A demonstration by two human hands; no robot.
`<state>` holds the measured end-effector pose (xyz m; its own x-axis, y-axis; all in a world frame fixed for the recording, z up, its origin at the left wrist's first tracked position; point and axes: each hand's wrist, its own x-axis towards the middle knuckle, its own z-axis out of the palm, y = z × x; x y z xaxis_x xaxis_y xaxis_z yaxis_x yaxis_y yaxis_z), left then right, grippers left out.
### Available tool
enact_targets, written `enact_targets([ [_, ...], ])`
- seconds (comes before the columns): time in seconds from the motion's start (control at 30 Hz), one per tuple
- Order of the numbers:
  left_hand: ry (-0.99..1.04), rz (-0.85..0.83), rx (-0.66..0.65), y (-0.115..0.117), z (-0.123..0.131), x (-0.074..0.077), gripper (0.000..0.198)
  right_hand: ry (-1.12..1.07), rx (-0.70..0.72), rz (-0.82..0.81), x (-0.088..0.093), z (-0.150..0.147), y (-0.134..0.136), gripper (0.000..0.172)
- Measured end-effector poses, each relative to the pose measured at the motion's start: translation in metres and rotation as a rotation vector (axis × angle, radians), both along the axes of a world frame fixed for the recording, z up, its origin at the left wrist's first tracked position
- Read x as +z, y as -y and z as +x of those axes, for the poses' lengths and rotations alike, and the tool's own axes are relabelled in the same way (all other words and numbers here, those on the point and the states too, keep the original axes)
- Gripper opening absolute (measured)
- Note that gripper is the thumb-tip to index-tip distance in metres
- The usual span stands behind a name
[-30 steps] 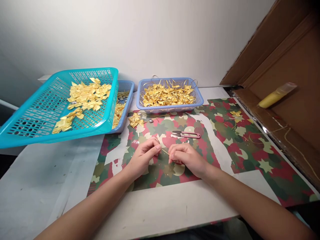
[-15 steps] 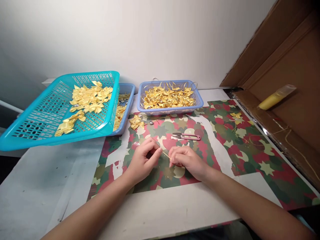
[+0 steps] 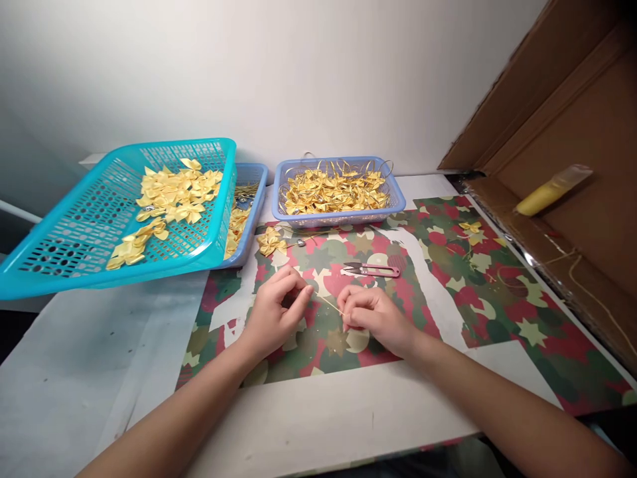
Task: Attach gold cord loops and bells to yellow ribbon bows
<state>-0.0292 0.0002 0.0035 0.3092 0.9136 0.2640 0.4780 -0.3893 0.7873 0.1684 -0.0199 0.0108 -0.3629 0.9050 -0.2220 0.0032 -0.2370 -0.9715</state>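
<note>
Above the camouflage-patterned sheet, my right hand [image 3: 375, 317] pinches one end of a thin gold cord [image 3: 331, 305] between thumb and fingertips. The cord runs slanting up to the left, toward the closed thumb and fingers of my left hand [image 3: 279, 305]; inside the curled fingers little can be seen. Just beyond my hands lie pink-handled thread snips [image 3: 373, 269], blades pointing left. A yellow ribbon bow [image 3: 271, 241] with a small silvery piece [image 3: 300, 243] beside it rests past my left hand.
A blue basket [image 3: 338, 218] at the back holds yellow bows with gold cords. A turquoise basket [image 3: 124, 275] of bows sits tilted at left, over another blue basket [image 3: 251, 232]. At right are a loose bow [image 3: 470, 227], a cardboard wall [image 3: 572, 119] and a yellow-filled tube [image 3: 552, 191].
My hands have moved slightly apart, the left one to the left and the right one a little to the right. A longer stretch of cord shows between them.
</note>
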Motion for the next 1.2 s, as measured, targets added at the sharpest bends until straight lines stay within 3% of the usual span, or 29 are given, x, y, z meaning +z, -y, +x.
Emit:
enact_targets([
  [0.23, 0.004, -0.046, -0.082, -0.002, -0.003, 0.0, 0.026, 0.15, -0.032, 0.224, 0.001, 0.006, 0.001, 0.019],
  [0.43, -0.04, -0.014, -0.068, -0.002, -0.005, 0.0, 0.021, 0.432, -0.056, 0.831, 0.0, 0.014, -0.001, 0.019],
  [0.57, -0.166, 0.058, -0.221, -0.003, -0.007, 0.003, 0.02, 0.518, -0.052, 1.113, -0.001, 0.017, -0.004, 0.018],
  [0.67, -0.289, 0.105, -0.359, -0.003, -0.009, 0.005, 0.012, 0.577, -0.031, 1.188, 0.0, 0.019, -0.005, 0.018],
  [0.73, -0.319, 0.128, -0.372, -0.002, -0.008, 0.008, 0.004, 0.606, -0.018, 1.222, 0.0, 0.02, -0.005, 0.018],
  [0.83, -0.234, 0.117, -0.399, 0.005, -0.001, 0.012, 0.028, 0.632, 0.013, 1.264, 0.0, 0.02, -0.005, 0.018],
  [0.9, -0.162, 0.056, -0.429, 0.01, 0.006, 0.013, 0.029, 0.641, 0.028, 1.283, 0.0, 0.019, -0.004, 0.018],
  [1.0, -0.146, -0.051, -0.394, 0.016, 0.013, 0.012, 0.015, 0.644, 0.04, 1.3, 0.001, 0.017, -0.004, 0.018],
  [1.2, -0.113, -0.15, -0.387, 0.018, 0.013, 0.01, 0.026, 0.643, 0.084, 1.301, 0.001, 0.016, -0.002, 0.018],
])
